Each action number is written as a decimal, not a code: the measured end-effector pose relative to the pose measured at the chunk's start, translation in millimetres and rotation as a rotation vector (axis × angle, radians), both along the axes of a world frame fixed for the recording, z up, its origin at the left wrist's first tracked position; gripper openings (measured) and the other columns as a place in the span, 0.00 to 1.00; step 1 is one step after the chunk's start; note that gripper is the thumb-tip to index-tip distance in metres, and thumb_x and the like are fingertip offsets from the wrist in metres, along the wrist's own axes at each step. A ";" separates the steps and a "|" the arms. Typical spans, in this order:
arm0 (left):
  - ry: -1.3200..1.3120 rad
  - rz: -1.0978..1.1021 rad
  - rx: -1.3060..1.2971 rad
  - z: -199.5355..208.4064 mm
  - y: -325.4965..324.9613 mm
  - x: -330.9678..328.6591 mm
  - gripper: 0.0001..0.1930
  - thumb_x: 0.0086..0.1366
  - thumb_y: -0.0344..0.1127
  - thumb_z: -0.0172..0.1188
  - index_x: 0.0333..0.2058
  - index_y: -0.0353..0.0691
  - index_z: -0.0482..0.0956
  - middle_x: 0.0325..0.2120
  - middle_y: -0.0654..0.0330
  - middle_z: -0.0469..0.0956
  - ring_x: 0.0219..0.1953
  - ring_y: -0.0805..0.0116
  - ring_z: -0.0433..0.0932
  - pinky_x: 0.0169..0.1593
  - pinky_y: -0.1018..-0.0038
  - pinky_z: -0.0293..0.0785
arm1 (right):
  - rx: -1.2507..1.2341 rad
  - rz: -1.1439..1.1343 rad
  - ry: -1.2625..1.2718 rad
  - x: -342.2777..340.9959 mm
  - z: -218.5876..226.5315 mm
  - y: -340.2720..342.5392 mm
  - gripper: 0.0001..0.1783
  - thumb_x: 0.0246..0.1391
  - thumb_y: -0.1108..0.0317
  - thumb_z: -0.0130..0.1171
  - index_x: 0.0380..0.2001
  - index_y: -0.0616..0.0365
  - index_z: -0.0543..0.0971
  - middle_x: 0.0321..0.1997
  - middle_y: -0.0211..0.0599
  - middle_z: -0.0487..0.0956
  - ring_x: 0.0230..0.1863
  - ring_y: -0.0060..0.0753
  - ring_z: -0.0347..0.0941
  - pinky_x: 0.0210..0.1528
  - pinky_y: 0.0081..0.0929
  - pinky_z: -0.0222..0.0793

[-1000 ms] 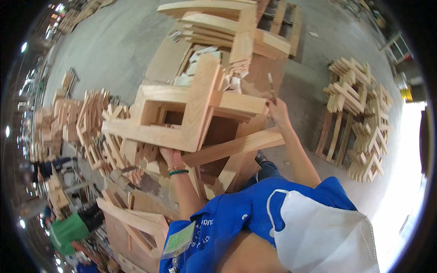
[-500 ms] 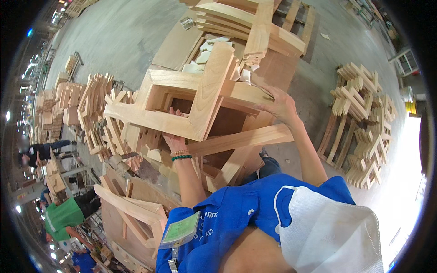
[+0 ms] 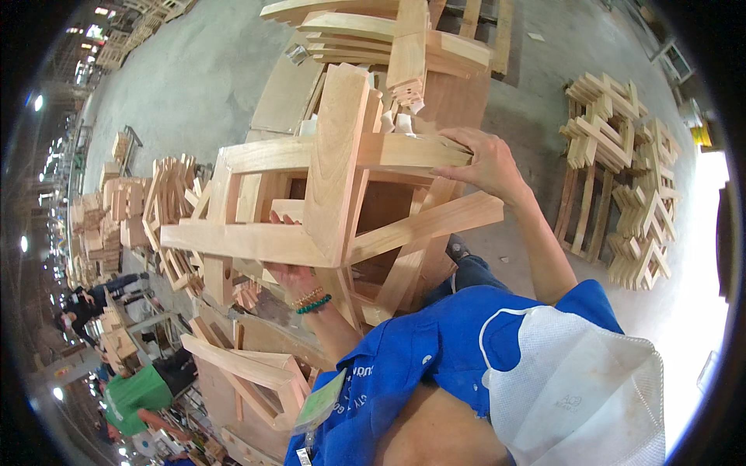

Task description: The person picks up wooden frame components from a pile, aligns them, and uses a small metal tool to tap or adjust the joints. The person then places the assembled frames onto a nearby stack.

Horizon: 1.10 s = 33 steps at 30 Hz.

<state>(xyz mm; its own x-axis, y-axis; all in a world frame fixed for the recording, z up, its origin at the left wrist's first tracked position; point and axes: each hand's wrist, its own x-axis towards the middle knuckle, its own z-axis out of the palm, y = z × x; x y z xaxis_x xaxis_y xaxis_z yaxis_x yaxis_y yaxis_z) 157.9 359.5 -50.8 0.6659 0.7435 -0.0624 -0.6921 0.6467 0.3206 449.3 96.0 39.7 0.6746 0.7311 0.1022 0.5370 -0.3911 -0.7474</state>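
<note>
A pale wooden frame (image 3: 336,159), made of joined flat bars with a wide crosspiece, is held in front of me by both hands. My left hand (image 3: 292,278) is closed round its near bar from below; its fingertips show over the bar's top edge. At the far right, my right hand (image 3: 494,168) grips the end of another bar, thumb and fingers on either side of it. Beneath the held frame lie more wooden bars (image 3: 427,224), partly hidden by it. A green beaded bracelet (image 3: 314,304) circles my left wrist.
Stacked wooden parts (image 3: 353,37) stand just beyond the frame. Zigzag stacks (image 3: 604,128) and a slatted pallet (image 3: 576,210) are on the right. Piled parts (image 3: 167,194) fill the left. Another frame (image 3: 237,362) rests at lower left, near a person in green (image 3: 138,398).
The held frame has turned slightly, its near bar now lying more level across the view. Both hands keep their hold on it. The whole view has shifted a little.
</note>
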 end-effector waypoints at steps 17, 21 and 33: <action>-0.035 -0.424 0.049 71.1 -159.3 149.5 0.25 0.69 0.46 0.41 0.62 0.46 0.60 0.62 0.57 0.59 0.62 0.57 0.61 0.66 0.50 0.48 | 0.120 -0.378 -0.117 0.6 17.0 -245.7 0.29 0.36 0.52 0.70 0.43 0.50 0.77 0.37 0.34 0.78 0.34 0.40 0.77 0.33 0.33 0.72; 0.003 -0.490 -0.001 82.0 -238.4 198.9 0.25 0.69 0.46 0.41 0.62 0.46 0.60 0.63 0.57 0.59 0.62 0.59 0.60 0.67 0.50 0.47 | 0.130 -0.539 -0.168 3.8 21.0 -337.1 0.30 0.36 0.50 0.69 0.44 0.51 0.77 0.34 0.36 0.78 0.32 0.41 0.77 0.31 0.34 0.72; -0.102 -1.095 -0.236 20.9 -470.7 357.0 0.28 0.68 0.49 0.43 0.64 0.50 0.54 0.64 0.56 0.55 0.62 0.50 0.59 0.64 0.48 0.52 | -0.027 -1.044 -0.159 -32.6 36.2 -570.1 0.27 0.37 0.59 0.71 0.44 0.54 0.77 0.40 0.38 0.80 0.38 0.39 0.78 0.39 0.31 0.74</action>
